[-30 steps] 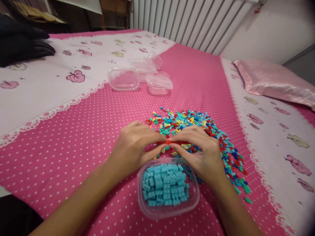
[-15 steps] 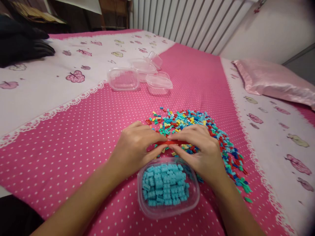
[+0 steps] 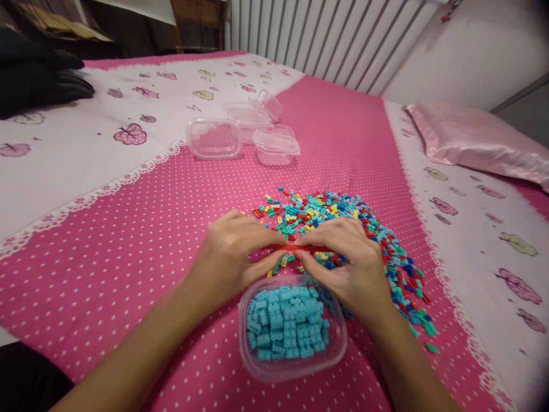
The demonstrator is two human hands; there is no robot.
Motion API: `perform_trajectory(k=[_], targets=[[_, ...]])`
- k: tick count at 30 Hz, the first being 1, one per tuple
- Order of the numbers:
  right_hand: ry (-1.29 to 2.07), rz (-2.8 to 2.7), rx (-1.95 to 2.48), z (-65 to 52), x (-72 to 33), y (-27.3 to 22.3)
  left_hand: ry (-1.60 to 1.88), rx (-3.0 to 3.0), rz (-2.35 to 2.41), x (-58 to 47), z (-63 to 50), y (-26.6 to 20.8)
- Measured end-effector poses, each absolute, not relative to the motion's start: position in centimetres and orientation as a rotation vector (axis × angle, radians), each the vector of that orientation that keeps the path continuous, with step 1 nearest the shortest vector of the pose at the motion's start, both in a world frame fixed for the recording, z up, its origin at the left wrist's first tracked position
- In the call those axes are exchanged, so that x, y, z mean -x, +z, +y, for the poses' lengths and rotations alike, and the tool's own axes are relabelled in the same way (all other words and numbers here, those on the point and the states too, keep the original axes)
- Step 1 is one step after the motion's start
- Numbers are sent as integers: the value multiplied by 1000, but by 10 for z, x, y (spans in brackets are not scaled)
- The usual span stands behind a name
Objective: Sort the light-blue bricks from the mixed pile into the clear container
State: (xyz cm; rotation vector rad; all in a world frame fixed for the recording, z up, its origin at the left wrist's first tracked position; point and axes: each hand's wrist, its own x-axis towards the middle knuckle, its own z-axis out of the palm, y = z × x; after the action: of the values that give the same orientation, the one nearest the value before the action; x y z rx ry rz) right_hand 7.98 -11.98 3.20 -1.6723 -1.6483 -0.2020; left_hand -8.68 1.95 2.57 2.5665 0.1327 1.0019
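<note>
We list one thin red strip (image 3: 290,247), pinched by our left hand (image 3: 234,247) and our right hand (image 3: 354,258), just beyond our clear tub (image 3: 291,373); light-blue bricks (image 3: 288,323), inside that tub; mixed loose bricks (image 3: 343,207), heaped on the pink bedspread (image 3: 141,229).

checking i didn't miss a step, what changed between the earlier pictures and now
The left hand has shifted slightly left, its fingertips now a little farther from those of the right hand. Both hands still pinch the red strip; nothing was let go. The clear tub of light-blue bricks, mixed pile and other containers stayed put.
</note>
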Motion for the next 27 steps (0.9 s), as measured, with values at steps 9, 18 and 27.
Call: perform_trajectory(k=[9, 18, 27], targets=[[-184, -1631, 1660, -119, -80, 32, 1018, -2594, 96, 87, 20, 25], [-186, -1646, 1679, -120, -82, 31, 1010, -2594, 108, 86, 21, 25], [-273, -1735, 1682, -123, -82, 36, 1016, -2593, 144, 85, 21, 22]])
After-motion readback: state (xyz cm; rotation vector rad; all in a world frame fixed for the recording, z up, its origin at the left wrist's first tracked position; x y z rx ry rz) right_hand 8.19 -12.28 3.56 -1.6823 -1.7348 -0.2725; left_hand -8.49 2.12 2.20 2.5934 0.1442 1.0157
